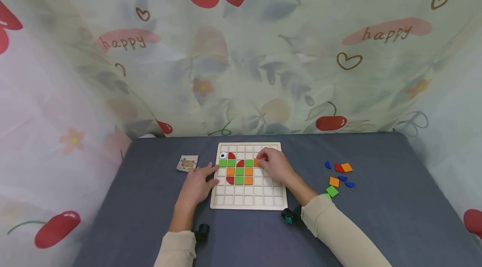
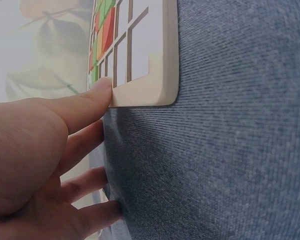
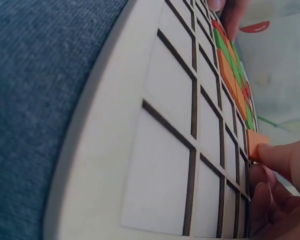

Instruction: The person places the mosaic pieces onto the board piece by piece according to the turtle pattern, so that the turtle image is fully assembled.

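Observation:
A wooden grid board lies on the table, partly filled with green, orange and red tiles and one eye tile. My right hand is over the board's right half, and its thumb and fingertips pinch an orange square tile. That tile is at a cell just right of a green square tile; whether it sits fully in the cell I cannot tell. At the board's left edge is my left hand. Its thumb touches the rim, and the other fingers extend beside the board with nothing in them.
To the board's left lies a small picture card, close to the left fingers. Loose tiles are scattered on the right of the table: blue half-round pieces, orange squares, a red piece and green ones. A printed curtain hangs behind.

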`<state>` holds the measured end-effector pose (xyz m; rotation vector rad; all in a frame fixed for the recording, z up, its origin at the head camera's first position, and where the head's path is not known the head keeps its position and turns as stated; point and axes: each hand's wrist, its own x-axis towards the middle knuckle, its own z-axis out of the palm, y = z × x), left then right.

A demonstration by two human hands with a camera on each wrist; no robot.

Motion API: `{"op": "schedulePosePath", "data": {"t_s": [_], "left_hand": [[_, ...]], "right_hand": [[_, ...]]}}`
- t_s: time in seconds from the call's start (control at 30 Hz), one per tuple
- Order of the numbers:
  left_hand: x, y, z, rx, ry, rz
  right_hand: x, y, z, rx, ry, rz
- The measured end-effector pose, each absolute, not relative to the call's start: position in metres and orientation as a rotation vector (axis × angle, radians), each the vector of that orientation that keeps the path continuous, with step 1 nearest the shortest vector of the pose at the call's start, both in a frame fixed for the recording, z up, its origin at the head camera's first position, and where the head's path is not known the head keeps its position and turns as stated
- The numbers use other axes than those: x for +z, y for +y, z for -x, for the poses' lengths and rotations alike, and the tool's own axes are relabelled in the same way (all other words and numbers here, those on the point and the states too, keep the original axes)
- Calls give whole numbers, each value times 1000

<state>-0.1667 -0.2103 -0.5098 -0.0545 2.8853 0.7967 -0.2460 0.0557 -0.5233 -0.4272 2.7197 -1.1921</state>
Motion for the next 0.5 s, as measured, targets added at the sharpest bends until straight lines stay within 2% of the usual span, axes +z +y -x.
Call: {"op": "schedulePosePath", "data": {"t_s": [0.5], "left_hand": [[-508, -210, 167, 778, 2892, 40]], "right_hand": [[-520, 51, 241, -914, 2875, 567]]}}
